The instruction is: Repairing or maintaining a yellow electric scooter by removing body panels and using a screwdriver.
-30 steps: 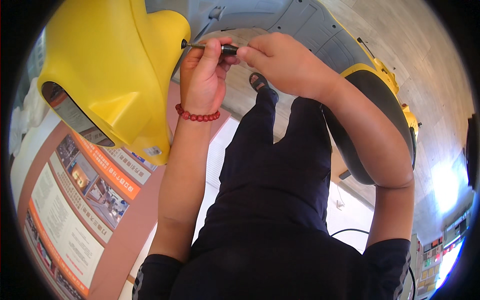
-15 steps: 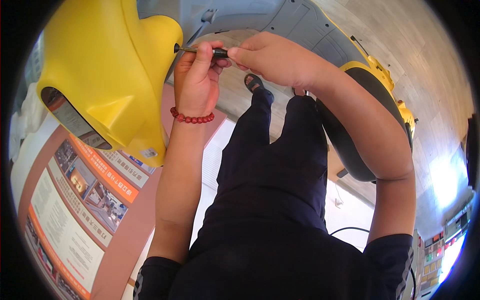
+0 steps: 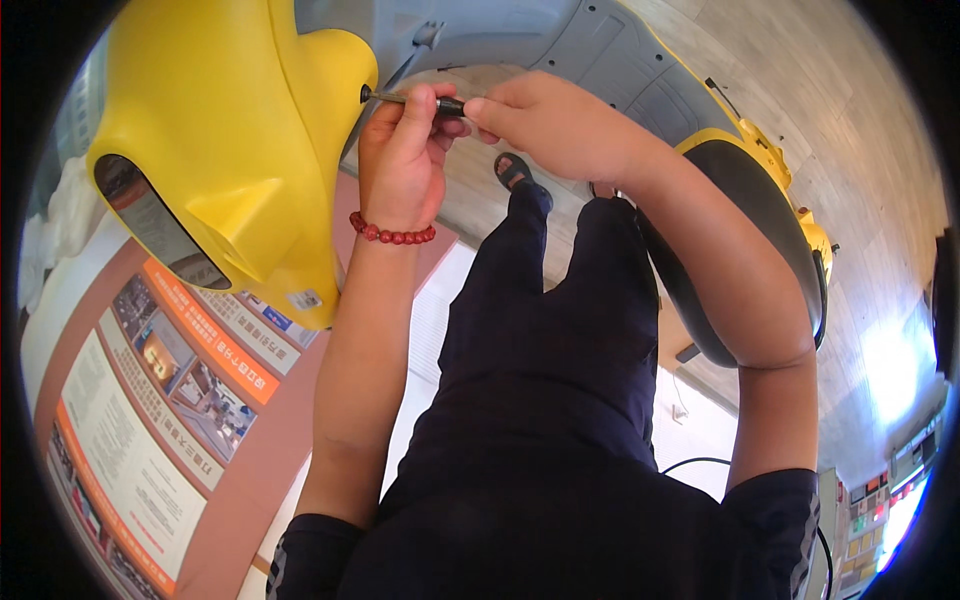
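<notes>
A screwdriver [image 3: 452, 106] with a black handle and a thin metal shaft lies across both my hands. Its shaft points left, to a small round black piece [image 3: 365, 94] against the side of a yellow scooter body panel [image 3: 300, 150]. My left hand [image 3: 402, 165], with a red bead bracelet on the wrist, is closed around the shaft and the front of the handle. At the handle's right end, my right hand [image 3: 520, 112] pinches it between thumb and fingers. The shaft's tip is not visible past the black piece.
The scooter's grey inner panel [image 3: 520, 35] and footboard [image 3: 625, 70] lie beyond my hands. To the right is its black seat [image 3: 760, 220]. A printed poster board [image 3: 150, 420] stands at the lower left. My sandalled foot [image 3: 515, 170] rests on the wood-look floor [image 3: 860, 150].
The scooter and both hands sit slightly further right in the picture. My right elbow has come a little inward. Both hands keep the same hold on the screwdriver.
</notes>
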The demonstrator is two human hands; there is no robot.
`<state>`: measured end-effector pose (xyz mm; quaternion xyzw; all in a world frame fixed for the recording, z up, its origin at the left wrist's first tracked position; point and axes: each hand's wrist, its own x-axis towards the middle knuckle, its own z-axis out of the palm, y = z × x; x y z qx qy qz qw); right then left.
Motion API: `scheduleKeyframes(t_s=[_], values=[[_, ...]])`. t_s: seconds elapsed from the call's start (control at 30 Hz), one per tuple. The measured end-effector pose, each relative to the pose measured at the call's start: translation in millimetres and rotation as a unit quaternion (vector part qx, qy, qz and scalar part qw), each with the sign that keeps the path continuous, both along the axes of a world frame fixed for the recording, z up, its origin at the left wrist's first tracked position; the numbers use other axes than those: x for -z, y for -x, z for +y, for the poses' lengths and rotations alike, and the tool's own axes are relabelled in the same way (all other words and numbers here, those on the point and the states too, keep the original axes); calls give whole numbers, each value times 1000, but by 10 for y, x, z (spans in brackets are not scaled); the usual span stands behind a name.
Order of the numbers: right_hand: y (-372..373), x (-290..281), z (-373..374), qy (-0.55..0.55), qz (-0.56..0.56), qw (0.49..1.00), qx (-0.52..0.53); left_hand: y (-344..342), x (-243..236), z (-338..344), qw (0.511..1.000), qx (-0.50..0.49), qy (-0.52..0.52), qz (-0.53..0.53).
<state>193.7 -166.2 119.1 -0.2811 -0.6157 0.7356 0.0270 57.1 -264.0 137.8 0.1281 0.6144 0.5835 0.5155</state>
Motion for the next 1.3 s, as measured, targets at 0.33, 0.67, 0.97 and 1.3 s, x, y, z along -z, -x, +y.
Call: scheduleKeyframes(t_s=[0.33,0.67,0.97,1.3], values=[[5,-6,87,159,-7,987,-29,27,16,13,1000,9,-24,-17],[-177,143,-44,150,14,987,-53,-100,16,-49,998,24,49,-1],[-71,111,-132,210,63,971,95,-343,-663,-564,860,321,-73,389],[521,-273,-332,224,102,953,175,-52,-1409,-986,894,182,-77,402]])
